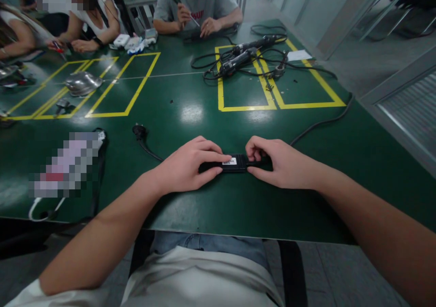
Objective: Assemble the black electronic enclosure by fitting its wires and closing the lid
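A black power adapter (pixel 235 162) with a white label lies on the green table right in front of me. My left hand (pixel 194 161) grips its left part, thumb at the near side and fingers over the top. At the adapter's right end, my right hand (pixel 272 161) pinches the black cable (pixel 254 163) where it enters the block. A lead with a black plug (pixel 139 132) runs out past my left hand. On the right, a black cord (pixel 320 124) trails from behind my right hand toward the table's edge.
Black electric screwdrivers (pixel 238 61) with tangled cables lie ahead on the right, among yellow tape rectangles (pixel 247 108). A shiny metal part (pixel 82 83) sits at the left. A blurred-out phone-like object (pixel 66 164) is near my left arm. Several people work across the table.
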Tool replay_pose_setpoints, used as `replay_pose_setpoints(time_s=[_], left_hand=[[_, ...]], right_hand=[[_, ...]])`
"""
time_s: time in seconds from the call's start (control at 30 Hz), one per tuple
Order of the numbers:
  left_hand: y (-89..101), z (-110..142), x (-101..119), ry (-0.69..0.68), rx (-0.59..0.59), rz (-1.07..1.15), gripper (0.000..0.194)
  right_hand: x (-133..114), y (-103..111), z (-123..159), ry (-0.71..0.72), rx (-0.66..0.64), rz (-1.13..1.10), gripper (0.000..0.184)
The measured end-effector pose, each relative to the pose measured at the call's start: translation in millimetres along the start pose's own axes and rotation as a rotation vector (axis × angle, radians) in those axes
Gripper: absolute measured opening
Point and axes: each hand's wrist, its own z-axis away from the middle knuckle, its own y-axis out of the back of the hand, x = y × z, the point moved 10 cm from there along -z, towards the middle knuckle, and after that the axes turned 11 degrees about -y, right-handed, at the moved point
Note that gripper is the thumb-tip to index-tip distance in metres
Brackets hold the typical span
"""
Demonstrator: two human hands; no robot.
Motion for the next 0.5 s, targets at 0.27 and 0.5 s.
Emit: replay_pose_setpoints(time_s=[0.27, 0.5], left_hand=[[-4.7, -0.2, 0.6, -0.009, -0.052, -0.047, 0.031], [-4.4, 1.7, -1.1, 0.027, -0.059, -0.056, 0.030]], right_hand=[[-0.9, -1.1, 0.1, 0.005, -0.010, 0.023, 0.017], [-2.3, -1.8, -0.5, 0.025, -0.005, 0.045, 0.016]])
